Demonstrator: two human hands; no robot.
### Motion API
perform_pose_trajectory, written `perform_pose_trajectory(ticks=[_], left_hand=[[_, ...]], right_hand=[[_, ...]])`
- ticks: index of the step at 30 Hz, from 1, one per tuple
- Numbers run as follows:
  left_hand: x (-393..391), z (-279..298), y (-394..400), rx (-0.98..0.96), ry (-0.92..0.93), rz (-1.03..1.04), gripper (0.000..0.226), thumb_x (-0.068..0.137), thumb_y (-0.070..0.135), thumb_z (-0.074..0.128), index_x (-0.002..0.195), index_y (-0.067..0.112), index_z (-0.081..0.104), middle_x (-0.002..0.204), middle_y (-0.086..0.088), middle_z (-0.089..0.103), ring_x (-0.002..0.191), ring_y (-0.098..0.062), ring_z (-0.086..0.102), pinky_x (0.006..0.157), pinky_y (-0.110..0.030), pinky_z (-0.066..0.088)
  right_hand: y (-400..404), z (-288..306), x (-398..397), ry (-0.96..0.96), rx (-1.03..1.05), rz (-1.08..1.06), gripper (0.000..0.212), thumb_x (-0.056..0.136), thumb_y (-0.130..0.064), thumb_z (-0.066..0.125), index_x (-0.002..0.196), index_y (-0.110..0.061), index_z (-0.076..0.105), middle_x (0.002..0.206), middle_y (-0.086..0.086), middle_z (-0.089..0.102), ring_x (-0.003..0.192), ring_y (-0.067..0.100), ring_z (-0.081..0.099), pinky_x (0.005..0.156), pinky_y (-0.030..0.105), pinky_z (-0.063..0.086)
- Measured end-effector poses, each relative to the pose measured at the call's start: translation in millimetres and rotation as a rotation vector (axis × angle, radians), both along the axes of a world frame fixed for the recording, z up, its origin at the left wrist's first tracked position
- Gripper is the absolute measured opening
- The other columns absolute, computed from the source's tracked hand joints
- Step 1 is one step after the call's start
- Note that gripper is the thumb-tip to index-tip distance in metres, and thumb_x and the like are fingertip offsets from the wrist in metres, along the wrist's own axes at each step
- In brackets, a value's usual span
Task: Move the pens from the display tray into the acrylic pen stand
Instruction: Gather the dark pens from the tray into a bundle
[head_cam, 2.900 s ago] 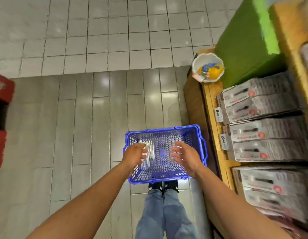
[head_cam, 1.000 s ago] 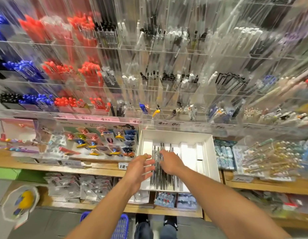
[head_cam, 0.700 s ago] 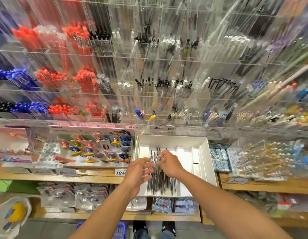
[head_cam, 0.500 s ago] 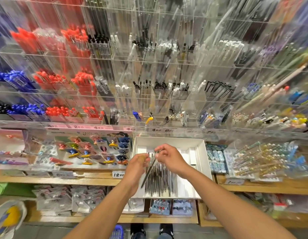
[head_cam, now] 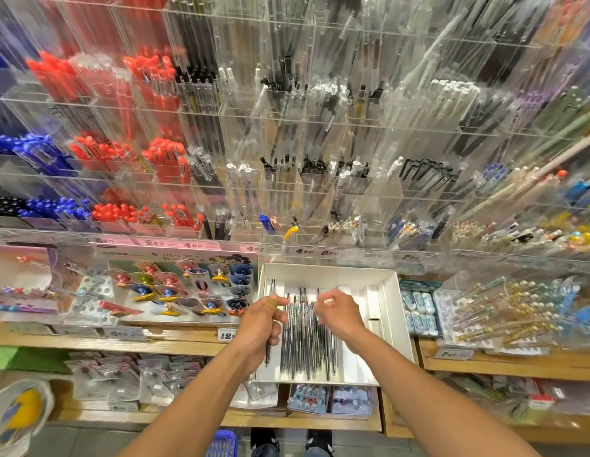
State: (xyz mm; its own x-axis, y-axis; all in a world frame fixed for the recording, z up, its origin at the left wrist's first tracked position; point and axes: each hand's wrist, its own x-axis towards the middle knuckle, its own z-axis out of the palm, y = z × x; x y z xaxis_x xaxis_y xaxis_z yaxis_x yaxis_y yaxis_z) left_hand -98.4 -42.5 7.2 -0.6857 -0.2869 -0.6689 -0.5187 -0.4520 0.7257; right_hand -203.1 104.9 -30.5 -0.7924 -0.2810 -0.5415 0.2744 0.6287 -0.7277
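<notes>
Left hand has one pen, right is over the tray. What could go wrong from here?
1. The left hand holds its pen upright at mid-length, so it may slip or swing.
2. The right hand hovers over closely packed pens in the white tray; it may pinch several or scatter them.
3. The acrylic stand has many narrow, clear compartments, so a wrong slot is likely.

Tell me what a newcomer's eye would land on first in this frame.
First, the wall of clear acrylic pen stand compartments filling the upper frame, with red pens and blue pens at the left. Below centre sits the white display tray with a row of dark pens. The left hand grips one pen upright, while the right hand hovers over the row.
</notes>
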Motion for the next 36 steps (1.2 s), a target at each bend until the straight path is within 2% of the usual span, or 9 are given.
perform_pose_trajectory(ticks=[3, 7, 12, 16, 20, 23, 30, 33, 36], left_hand=[[3, -1, -4, 0.003, -0.011, 0.022, 0.028, 0.107, 0.022, 0.034, 0.105, 0.01, 0.06, 0.058, 0.006, 0.054, 0.045, -0.008, 0.033, 0.042, -0.021, 0.027], [6, -2, -6, 0.021, -0.023, 0.046, 0.027, 0.106, 0.019, 0.034, 0.107, 0.01, 0.06, 0.061, 0.004, 0.055, 0.046, -0.009, 0.032, 0.043, -0.021, 0.027], [11, -5, -7, 0.014, -0.032, 0.058, 0.026, 0.106, 0.021, 0.036, 0.107, 0.01, 0.06, 0.063, 0.003, 0.058, 0.045, -0.009, 0.036, 0.042, -0.021, 0.029], [13, -7, -7, 0.026, -0.039, 0.073, 0.025, 0.106, 0.021, 0.037, 0.106, 0.01, 0.06, 0.064, 0.002, 0.06, 0.046, -0.009, 0.038, 0.042, -0.021, 0.03], [13, -7, -7, 0.056, -0.048, 0.085, 0.022, 0.104, 0.021, 0.041, 0.106, 0.011, 0.06, 0.064, 0.002, 0.06, 0.047, -0.009, 0.041, 0.042, -0.021, 0.033], [11, -9, -5, 0.058, -0.045, 0.094, 0.019, 0.102, 0.023, 0.048, 0.109, 0.01, 0.06, 0.072, -0.001, 0.062, 0.051, -0.009, 0.045, 0.044, -0.022, 0.036], [5, -4, 5, 0.015, -0.024, 0.072, 0.04, 0.089, 0.034, 0.07, 0.116, 0.01, 0.052, 0.11, -0.008, 0.061, 0.079, -0.018, 0.049, 0.061, -0.029, 0.042], [4, -1, 7, 0.061, 0.013, 0.053, 0.034, 0.086, 0.035, 0.07, 0.109, 0.014, 0.055, 0.114, -0.01, 0.062, 0.088, -0.02, 0.057, 0.067, -0.03, 0.046], [5, -9, 4, 0.033, -0.021, 0.056, 0.043, 0.099, 0.029, 0.056, 0.131, 0.002, 0.049, 0.125, -0.016, 0.057, 0.111, -0.026, 0.058, 0.093, -0.039, 0.05]], right_hand=[[0, -24, 19, -0.023, 0.239, 0.21, 0.013, 0.093, -0.026, 0.063, 0.103, -0.018, 0.062, 0.115, 0.002, 0.063, 0.097, 0.02, 0.064, 0.085, 0.031, 0.052], [-6, -38, 38, 0.032, 0.487, 0.32, 0.019, 0.094, -0.025, 0.061, 0.104, -0.011, 0.056, 0.083, -0.003, 0.059, 0.063, 0.007, 0.05, 0.049, 0.019, 0.035], [-10, -41, 43, 0.039, 0.572, 0.33, 0.007, 0.094, -0.019, 0.059, 0.094, -0.013, 0.053, 0.072, -0.005, 0.052, 0.058, 0.006, 0.049, 0.044, 0.019, 0.032], [-8, -43, 43, 0.045, 0.605, 0.36, 0.026, 0.094, -0.018, 0.058, 0.069, -0.018, 0.048, 0.067, -0.005, 0.055, 0.053, 0.006, 0.051, 0.041, 0.018, 0.033], [-5, -36, 40, 0.022, 0.482, 0.292, 0.035, 0.097, -0.025, 0.055, 0.064, -0.016, 0.044, 0.063, -0.003, 0.049, 0.051, 0.01, 0.048, 0.048, 0.021, 0.042], [-3, -20, 37, 0.026, 0.215, 0.181, 0.029, 0.095, -0.023, 0.055, 0.069, -0.013, 0.047, 0.07, 0.002, 0.053, 0.064, 0.018, 0.055, 0.079, 0.034, 0.056], [-12, 33, 56, -0.025, -0.125, 0.245, 0.015, 0.089, -0.04, 0.065, 0.095, -0.03, 0.055, 0.08, -0.004, 0.067, 0.057, -0.002, 0.061, 0.053, 0.011, 0.045], [-16, 35, 64, -0.022, -0.179, 0.268, 0.018, 0.087, -0.038, 0.069, 0.094, -0.025, 0.057, 0.081, 0.001, 0.07, 0.059, 0.001, 0.06, 0.057, 0.016, 0.049], [-12, 30, 63, -0.103, -0.261, 0.244, 0.017, 0.089, -0.035, 0.068, 0.095, -0.02, 0.062, 0.083, 0.001, 0.072, 0.06, 0.006, 0.063, 0.06, 0.019, 0.05]])
